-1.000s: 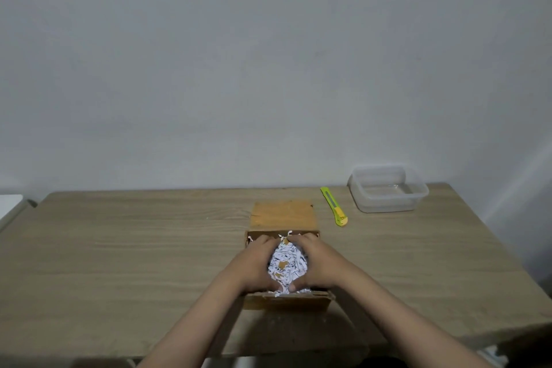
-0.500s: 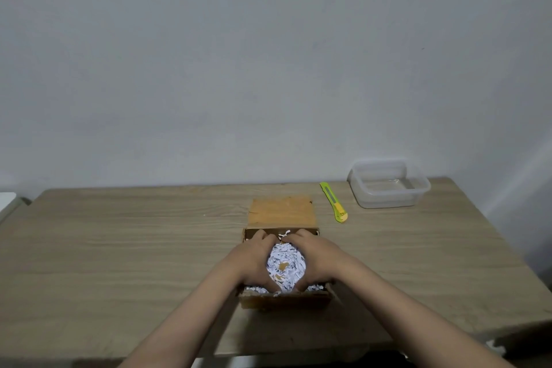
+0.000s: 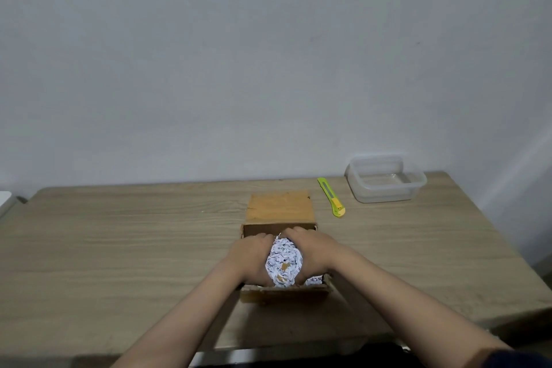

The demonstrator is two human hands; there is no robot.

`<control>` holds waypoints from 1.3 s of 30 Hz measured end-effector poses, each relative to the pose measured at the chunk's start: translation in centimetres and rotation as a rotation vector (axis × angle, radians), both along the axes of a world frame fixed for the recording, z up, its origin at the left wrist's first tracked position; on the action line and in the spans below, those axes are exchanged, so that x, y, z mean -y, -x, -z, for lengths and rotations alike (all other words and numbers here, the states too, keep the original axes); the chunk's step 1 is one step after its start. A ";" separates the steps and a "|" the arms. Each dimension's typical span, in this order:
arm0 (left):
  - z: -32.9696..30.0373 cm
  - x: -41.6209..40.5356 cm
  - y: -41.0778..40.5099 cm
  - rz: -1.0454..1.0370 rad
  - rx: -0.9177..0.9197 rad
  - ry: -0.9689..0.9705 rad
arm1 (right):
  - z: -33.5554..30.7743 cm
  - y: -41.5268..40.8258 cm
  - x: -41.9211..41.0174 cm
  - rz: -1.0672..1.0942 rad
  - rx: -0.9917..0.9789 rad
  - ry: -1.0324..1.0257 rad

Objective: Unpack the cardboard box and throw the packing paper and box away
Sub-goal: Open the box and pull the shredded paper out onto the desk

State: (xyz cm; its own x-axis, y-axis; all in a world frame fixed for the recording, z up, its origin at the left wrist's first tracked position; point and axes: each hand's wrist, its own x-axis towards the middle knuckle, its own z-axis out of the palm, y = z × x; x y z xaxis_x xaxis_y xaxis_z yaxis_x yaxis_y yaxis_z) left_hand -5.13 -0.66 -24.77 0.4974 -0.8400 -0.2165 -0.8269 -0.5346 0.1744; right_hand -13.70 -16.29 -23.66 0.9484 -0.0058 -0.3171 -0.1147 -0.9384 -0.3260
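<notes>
Since a moment ago the left hand [image 3: 254,260] and right hand [image 3: 313,254] have cupped tighter round the white shredded packing paper [image 3: 283,263] inside the open brown cardboard box [image 3: 283,296], seemingly ready to lift it out.

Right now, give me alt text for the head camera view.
Both hands, left hand and right hand, cup a wad of shredded packing paper inside an open cardboard box on a wooden table. Beyond it lie a green utility knife and a clear plastic container.
</notes>
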 end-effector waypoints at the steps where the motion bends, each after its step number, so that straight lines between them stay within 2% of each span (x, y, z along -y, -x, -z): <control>1: -0.1 0.0 0.0 0.003 -0.006 0.003 | 0.0 0.0 0.0 0.001 -0.002 -0.001; 13: -0.7 0.2 0.5 0.029 -0.002 -0.045 | 0.4 0.6 -0.3 -0.015 0.059 0.040; 21: -1.1 0.2 0.5 -0.014 -0.027 -0.067 | 0.6 0.5 -0.1 0.050 0.068 -0.074; 30: -2.8 -0.3 0.5 -0.131 -0.188 0.097 | -0.5 0.4 0.7 0.177 0.121 -0.412; 39: -6.8 0.2 0.4 -0.150 -0.166 0.260 | -4.7 0.2 0.9 0.209 0.251 -0.367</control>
